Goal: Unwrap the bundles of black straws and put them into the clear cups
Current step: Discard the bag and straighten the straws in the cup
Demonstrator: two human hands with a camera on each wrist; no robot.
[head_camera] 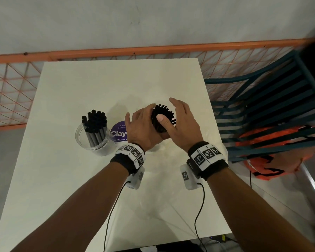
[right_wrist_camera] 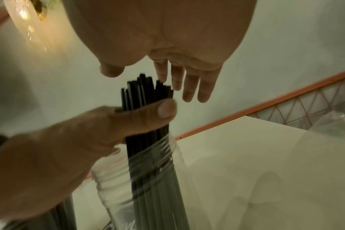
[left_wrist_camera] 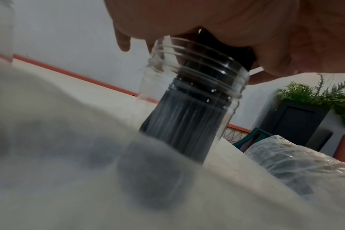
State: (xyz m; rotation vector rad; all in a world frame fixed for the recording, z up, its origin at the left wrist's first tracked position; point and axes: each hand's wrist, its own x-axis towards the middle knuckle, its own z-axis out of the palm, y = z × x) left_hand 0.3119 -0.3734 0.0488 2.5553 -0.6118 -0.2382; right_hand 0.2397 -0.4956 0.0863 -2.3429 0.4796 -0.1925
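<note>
My left hand (head_camera: 144, 128) is wrapped around a bundle of black straws (head_camera: 162, 119), thumb across it, its lower ends already down inside the clear cup (left_wrist_camera: 195, 99) beneath my palm. My right hand (head_camera: 182, 122) hovers just beside the straw tops, fingers straight, holding nothing. So I'm seating the second bundle; the other cup (head_camera: 95, 140), off to my left hand's outer side, stands full. Next I'd loosen my grip and pat the tops level. The crumpled wrap (left_wrist_camera: 297, 163) near the cup looks empty, though it's blurred.

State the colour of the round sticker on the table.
Purple with white lettering; the head view shows it best.
</note>
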